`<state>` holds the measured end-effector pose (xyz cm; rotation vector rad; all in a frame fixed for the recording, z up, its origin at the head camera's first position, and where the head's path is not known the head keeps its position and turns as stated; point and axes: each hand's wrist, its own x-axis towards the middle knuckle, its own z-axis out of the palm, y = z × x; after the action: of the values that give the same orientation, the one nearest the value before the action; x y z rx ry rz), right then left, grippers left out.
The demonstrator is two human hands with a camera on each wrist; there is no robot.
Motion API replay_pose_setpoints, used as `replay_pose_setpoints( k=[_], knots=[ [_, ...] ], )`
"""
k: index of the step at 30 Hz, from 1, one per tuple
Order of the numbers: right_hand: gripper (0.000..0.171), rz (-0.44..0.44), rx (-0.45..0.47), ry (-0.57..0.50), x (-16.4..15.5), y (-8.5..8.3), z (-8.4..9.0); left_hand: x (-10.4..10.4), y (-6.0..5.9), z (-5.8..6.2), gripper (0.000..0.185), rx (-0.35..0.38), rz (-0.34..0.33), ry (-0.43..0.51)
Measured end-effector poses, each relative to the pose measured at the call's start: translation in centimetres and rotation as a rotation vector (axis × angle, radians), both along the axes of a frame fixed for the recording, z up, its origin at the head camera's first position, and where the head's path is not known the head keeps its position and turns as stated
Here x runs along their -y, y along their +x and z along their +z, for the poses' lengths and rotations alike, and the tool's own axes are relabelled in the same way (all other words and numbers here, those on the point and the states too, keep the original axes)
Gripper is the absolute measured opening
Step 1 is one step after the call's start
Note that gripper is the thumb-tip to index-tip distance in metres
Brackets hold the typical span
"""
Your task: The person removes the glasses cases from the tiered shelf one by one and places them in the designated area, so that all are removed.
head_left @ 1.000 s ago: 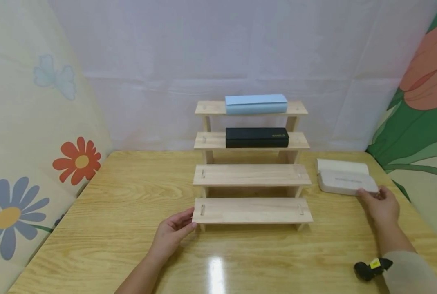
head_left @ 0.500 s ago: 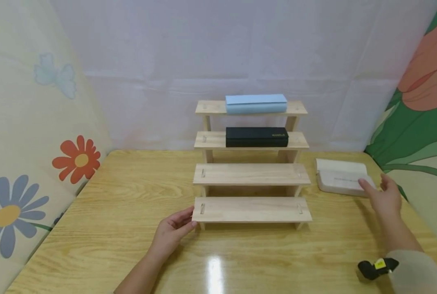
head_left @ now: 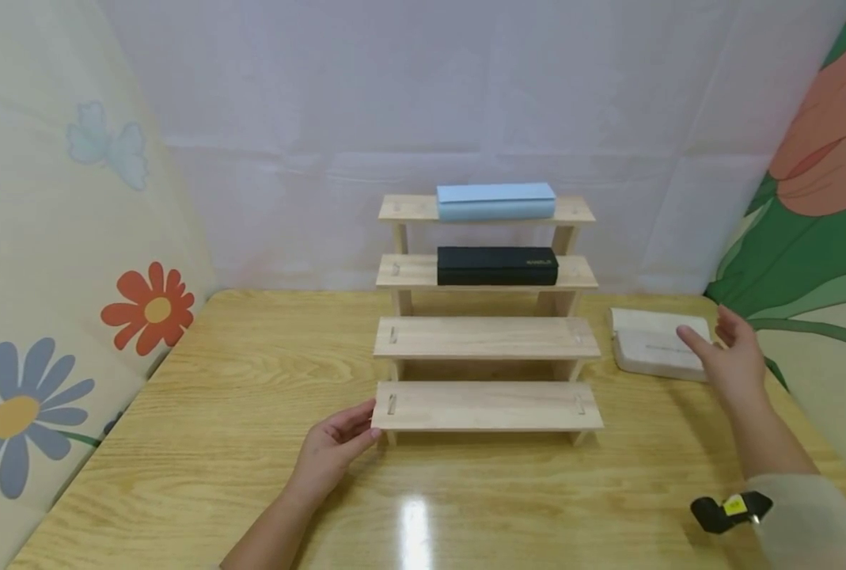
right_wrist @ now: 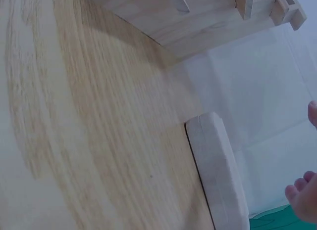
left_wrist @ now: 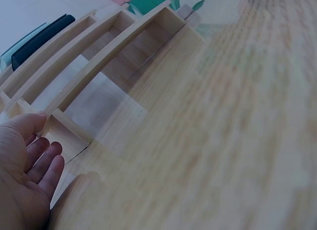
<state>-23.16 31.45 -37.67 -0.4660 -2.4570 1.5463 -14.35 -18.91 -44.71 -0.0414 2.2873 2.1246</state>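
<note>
While right hand (head_left: 732,356) hovers over white case (head_left: 650,344), untouched

Bright, even light from overhead. A white glare spot shines on the table (head_left: 417,514). Both wrist views are blurred, especially close up.

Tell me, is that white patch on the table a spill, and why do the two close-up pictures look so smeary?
Head view: the white patch is lamp glare on the glossy table, not a spill; the wooden stand looks sharp. Left wrist view: the tabletop smears toward the right, while the left hand stays fairly clear. Right wrist view: soft throughout, wood grain streaked, the white case only hazy-edged.
</note>
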Motion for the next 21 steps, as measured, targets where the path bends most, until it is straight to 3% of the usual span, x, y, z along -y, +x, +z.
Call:
replay_pose_setpoints(
  k=[21],
  knots=[
    [0.082,0.228,-0.120,0.106,2.8,-1.1,3.4,0.0,0.0,-0.2,0.045,0.006,0.010,-0.014]
  ],
)
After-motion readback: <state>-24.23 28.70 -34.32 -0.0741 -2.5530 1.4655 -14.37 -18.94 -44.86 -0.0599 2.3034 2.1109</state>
